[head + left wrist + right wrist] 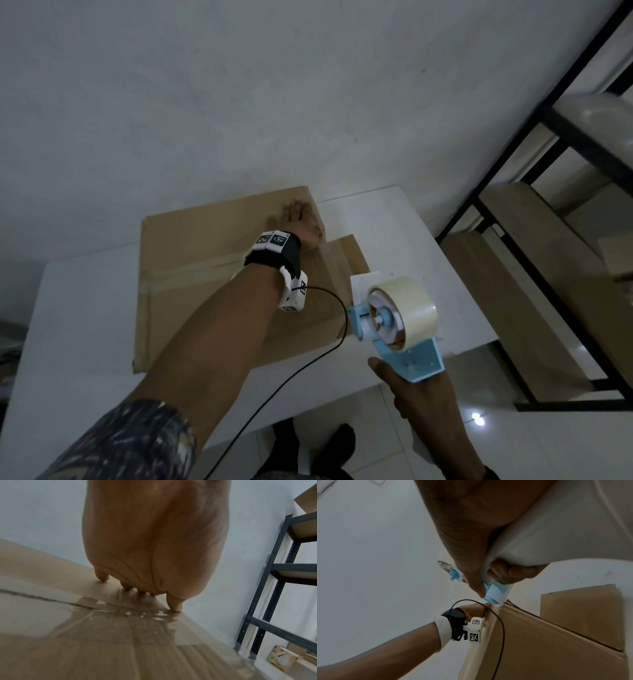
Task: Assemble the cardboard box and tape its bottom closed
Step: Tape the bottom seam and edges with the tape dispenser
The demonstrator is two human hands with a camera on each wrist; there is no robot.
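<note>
**Count of things in view**

One brown cardboard box (191, 253) lay on one white desk (75, 329). One light-blue plastic tape dispenser (407, 346) carried one roll of pale translucent packing tape (411, 305). Two bare hands were present: the left hand (303, 222) and the right hand (421, 401). One black-and-white wrist band with square printed markers (277, 253) showed on the left wrist, with one thin black cable (329, 349) running from it. One dark metal shelving rack with pale boards (548, 260) stood beside the desk. Two dark shoes (342, 442) showed on the tiled floor below.
</note>
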